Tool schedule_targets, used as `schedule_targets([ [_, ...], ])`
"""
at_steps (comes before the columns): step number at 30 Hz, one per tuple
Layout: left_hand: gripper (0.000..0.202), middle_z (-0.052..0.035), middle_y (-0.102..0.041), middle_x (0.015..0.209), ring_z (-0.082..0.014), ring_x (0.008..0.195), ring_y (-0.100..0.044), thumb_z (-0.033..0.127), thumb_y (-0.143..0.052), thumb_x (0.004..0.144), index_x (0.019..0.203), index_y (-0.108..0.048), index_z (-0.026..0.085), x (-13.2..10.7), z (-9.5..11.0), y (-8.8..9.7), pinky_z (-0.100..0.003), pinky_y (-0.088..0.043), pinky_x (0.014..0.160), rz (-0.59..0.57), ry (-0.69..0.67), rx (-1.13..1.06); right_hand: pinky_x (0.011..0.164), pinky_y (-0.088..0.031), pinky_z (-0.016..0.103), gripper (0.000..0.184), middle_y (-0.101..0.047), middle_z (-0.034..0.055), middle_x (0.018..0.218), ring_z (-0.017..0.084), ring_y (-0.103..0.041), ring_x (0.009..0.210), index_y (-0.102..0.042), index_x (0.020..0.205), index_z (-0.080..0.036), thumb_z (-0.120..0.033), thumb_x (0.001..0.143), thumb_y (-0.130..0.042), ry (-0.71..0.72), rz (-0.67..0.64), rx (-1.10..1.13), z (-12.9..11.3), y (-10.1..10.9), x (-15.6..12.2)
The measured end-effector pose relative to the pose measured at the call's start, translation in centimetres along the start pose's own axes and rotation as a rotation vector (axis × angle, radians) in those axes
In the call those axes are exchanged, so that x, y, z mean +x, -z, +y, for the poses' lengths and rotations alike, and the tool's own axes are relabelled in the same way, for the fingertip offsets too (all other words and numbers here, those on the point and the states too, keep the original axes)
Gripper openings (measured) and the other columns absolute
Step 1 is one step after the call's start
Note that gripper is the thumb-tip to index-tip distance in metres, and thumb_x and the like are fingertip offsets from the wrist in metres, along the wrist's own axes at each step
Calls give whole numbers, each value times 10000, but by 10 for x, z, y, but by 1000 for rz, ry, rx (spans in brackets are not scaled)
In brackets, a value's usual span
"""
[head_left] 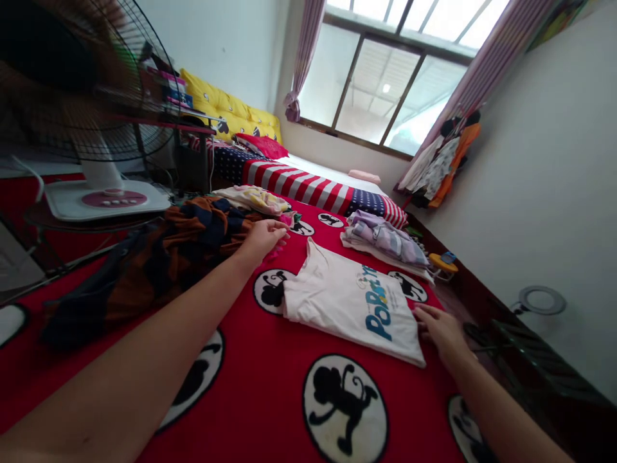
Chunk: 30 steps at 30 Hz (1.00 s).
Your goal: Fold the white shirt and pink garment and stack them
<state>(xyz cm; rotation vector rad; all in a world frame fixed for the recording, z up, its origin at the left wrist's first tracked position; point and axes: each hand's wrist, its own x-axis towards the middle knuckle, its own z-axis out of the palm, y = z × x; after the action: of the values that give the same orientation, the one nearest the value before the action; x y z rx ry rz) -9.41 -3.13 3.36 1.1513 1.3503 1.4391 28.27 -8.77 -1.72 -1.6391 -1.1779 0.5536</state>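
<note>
A white T-shirt [337, 289] with blue lettering lies folded on the red blanket [260, 386], its collar end to the left. At its hem, on the right, my right hand [443, 331] has its fingers closed on the edge. My left hand [265, 241] is held off the collar end, near a rumpled pile of brown and navy clothes [197, 238]. Its fingers are loosely stretched, with nothing plainly in them. Something bright pink shows just below those fingers, partly hidden. Beyond it lies a pale yellow-patterned garment [258, 198].
Folded lilac and white clothes [385, 241] are stacked past the T-shirt. A running fan [103, 193] stands at the left. Behind is a bed with a flag-patterned cover [294, 183]. A yellow stool [442, 263] and a ring light [542, 300] are at the right.
</note>
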Motion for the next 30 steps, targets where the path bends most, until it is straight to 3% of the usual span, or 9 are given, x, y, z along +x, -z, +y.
schedule_targets([
  [2, 140, -47, -675, 752, -99, 569, -601, 198, -614, 747, 868, -624, 127, 0, -4, -5, -184, -451, 513, -46, -28, 43, 423, -447, 274, 362, -677, 94, 650, 182, -597, 519, -683, 918, -95, -333, 648, -648, -27, 46, -124, 28, 14, 2],
  [4, 172, -57, -688, 768, -111, 604, -614, 230, -606, 749, 881, -645, 127, -1, -8, -11, -195, -464, 552, -96, -121, 147, 541, -492, 302, 349, -705, 111, 793, 200, -628, 641, -690, 936, -128, -333, 665, -611, 58, 56, -246, 36, 23, 7],
  [7, 224, -61, -705, 786, -146, 672, -628, 295, -613, 733, 877, -691, 142, -6, -9, -17, -220, -473, 613, -175, -312, 455, 717, -497, 333, 313, -710, 108, 884, 214, -635, 765, -701, 915, -155, -362, 712, -582, 240, -2, -343, 18, 17, 6],
  [10, 213, -53, -712, 776, -164, 706, -627, 321, -610, 718, 812, -722, 166, -14, -5, -18, -218, -442, 609, -305, -409, 797, 758, -489, 331, 283, -704, 88, 909, 205, -631, 803, -696, 903, -170, -368, 746, -568, 363, -112, -301, -11, -8, -6],
  [15, 221, -28, -664, 588, -137, 559, -586, 362, -619, 684, 686, -710, 161, -22, -3, -13, -200, -370, 500, -633, -259, 1058, 690, -489, 302, 185, -684, 54, 852, 174, -620, 759, -690, 856, -185, -293, 798, -552, 529, -334, -160, -35, -59, -36],
  [19, 300, -18, -625, 521, -121, 484, -550, 451, -648, 658, 582, -642, 160, -20, -1, -6, -193, -357, 452, -704, -126, 1083, 666, -482, 279, 146, -656, 49, 846, 151, -597, 720, -686, 859, -189, -226, 839, -546, 651, -445, -105, -33, -84, -56],
  [22, 412, -33, -612, 505, -141, 476, -563, 553, -674, 629, 540, -587, 160, -20, 5, 0, -209, -405, 449, -769, 89, 1101, 741, -490, 285, 131, -646, 59, 922, 156, -611, 795, -678, 876, -195, -225, 862, -551, 699, -448, -44, -29, -89, -64],
  [25, 427, -48, -644, 566, -182, 563, -627, 563, -722, 583, 644, -604, 157, -20, 12, 6, -236, -472, 503, -901, 246, 1039, 749, -496, 284, 111, -626, 60, 970, 148, -604, 794, -659, 932, -201, -241, 839, -613, 733, -458, -9, -27, -85, -71],
  [30, 579, -17, -682, 670, -196, 594, -646, 408, -807, 485, 958, -563, 180, -30, 28, 5, -229, -458, 496, -961, 198, 1052, 799, -481, 304, 159, -619, 40, 943, 170, -596, 874, -658, 948, -227, -253, 794, -682, 887, -467, -136, -30, -84, -83],
])
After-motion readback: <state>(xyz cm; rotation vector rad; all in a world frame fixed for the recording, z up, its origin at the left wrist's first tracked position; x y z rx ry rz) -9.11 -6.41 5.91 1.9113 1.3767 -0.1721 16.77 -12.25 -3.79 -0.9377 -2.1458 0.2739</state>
